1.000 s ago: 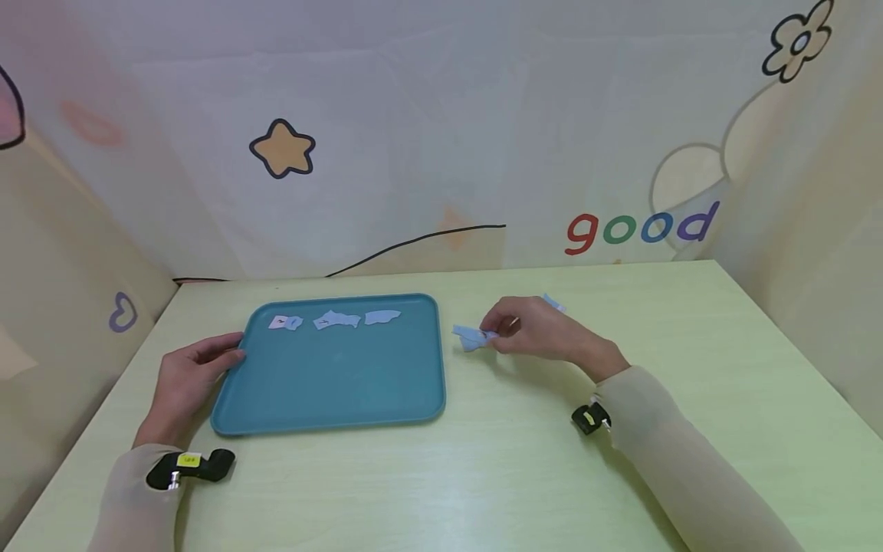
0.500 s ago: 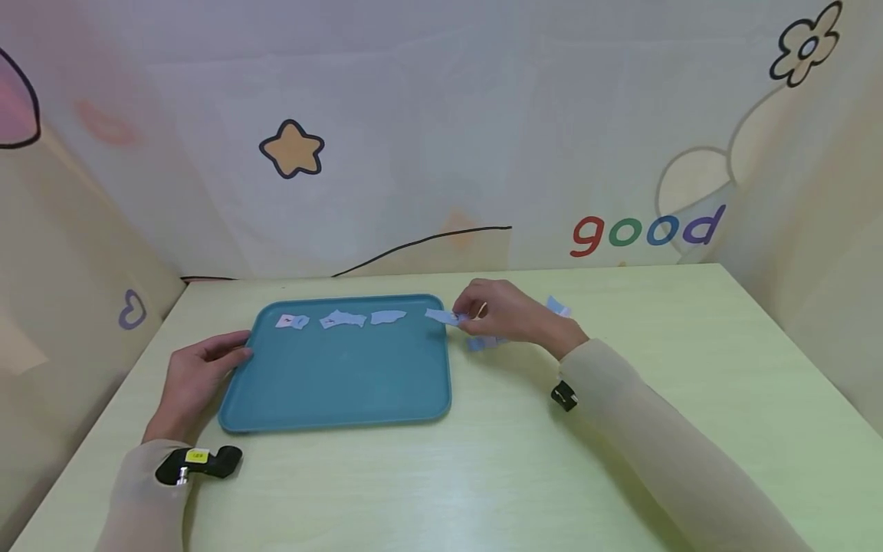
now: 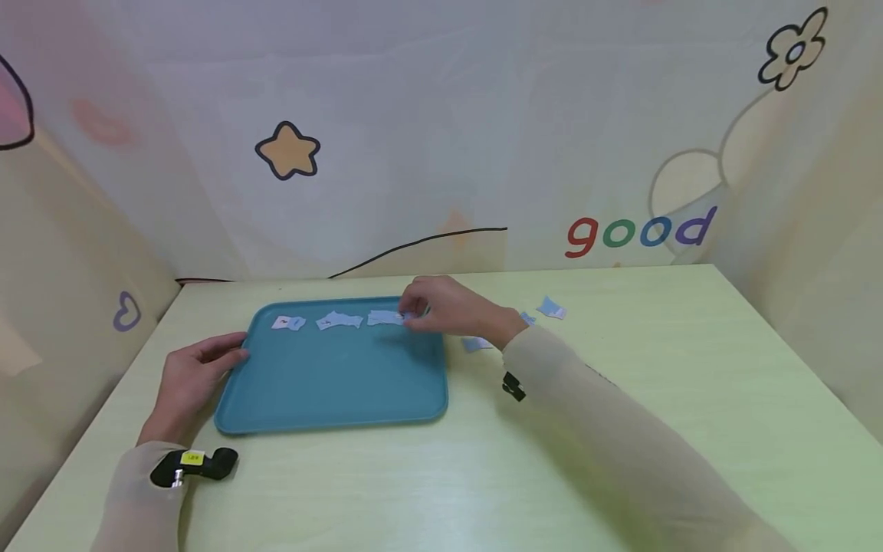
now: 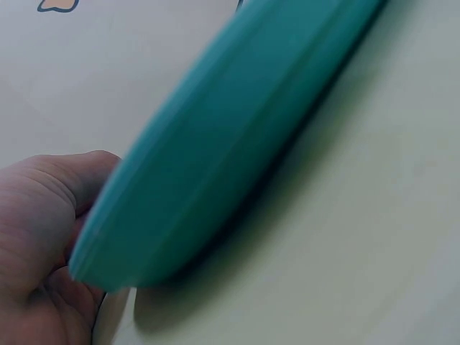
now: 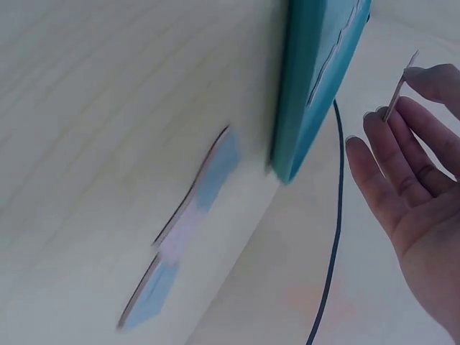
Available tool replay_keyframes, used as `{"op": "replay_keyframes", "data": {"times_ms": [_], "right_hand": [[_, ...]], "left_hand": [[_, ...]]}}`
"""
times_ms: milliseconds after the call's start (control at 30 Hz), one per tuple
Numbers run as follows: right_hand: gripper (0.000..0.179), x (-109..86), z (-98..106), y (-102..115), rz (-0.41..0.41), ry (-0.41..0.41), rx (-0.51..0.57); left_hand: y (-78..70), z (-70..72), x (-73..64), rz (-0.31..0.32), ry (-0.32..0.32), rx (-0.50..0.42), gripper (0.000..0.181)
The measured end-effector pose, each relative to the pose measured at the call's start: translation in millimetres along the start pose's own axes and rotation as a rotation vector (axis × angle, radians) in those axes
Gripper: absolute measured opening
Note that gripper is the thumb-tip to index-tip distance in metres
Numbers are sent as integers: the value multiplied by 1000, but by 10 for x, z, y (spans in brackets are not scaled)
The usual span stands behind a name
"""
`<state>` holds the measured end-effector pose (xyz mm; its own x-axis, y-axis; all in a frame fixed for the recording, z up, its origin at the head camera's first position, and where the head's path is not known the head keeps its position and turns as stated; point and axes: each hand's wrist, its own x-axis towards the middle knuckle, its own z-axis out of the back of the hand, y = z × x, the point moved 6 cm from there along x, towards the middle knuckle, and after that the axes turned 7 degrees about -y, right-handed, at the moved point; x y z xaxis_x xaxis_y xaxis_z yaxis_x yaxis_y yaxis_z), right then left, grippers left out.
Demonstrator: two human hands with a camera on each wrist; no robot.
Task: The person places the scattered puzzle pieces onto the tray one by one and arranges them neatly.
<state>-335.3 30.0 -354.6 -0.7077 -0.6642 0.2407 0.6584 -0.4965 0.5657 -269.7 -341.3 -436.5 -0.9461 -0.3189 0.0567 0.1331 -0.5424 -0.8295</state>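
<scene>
A blue-green tray (image 3: 331, 383) lies on the table, tilted in the left wrist view. My left hand (image 3: 189, 379) grips its left rim between thumb and fingers. Over the tray's back right corner, my right hand (image 3: 444, 307) pinches a thin light-blue card piece (image 5: 397, 93) between thumb and fingertips. In the head view it overlaps the right end of a pale-blue card strip (image 3: 382, 317) on the tray. Farther left along the back rim lie an irregular card strip (image 3: 339, 320) and a small pink-and-blue card strip (image 3: 288, 323).
To the tray's right on the table lie a loose card piece (image 3: 476, 344), a small piece (image 3: 527, 318) partly behind my right wrist, and another piece (image 3: 552, 308) farther right. A printed cloth wall (image 3: 414, 153) borders the back of the table.
My right hand has moved left from the table beside the tray to above its back right corner, carrying a card piece. My left hand stays at the tray's rim.
</scene>
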Motion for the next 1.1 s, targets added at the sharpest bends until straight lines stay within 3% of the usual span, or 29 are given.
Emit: {"op": "replay_keyframes", "data": {"times_ms": [200,567,1100], "right_hand": [[18,245,-198,245,4,22,-17],[19,610,-520,596,15,43,-39],[21,976,-975,690,-11,81,-65]], "left_hand": [[26,11,1,32,-5,-32,52],[43,32,15,19,-9,-10,50],[-7,-2,-11,14,6,-34,51]]}}
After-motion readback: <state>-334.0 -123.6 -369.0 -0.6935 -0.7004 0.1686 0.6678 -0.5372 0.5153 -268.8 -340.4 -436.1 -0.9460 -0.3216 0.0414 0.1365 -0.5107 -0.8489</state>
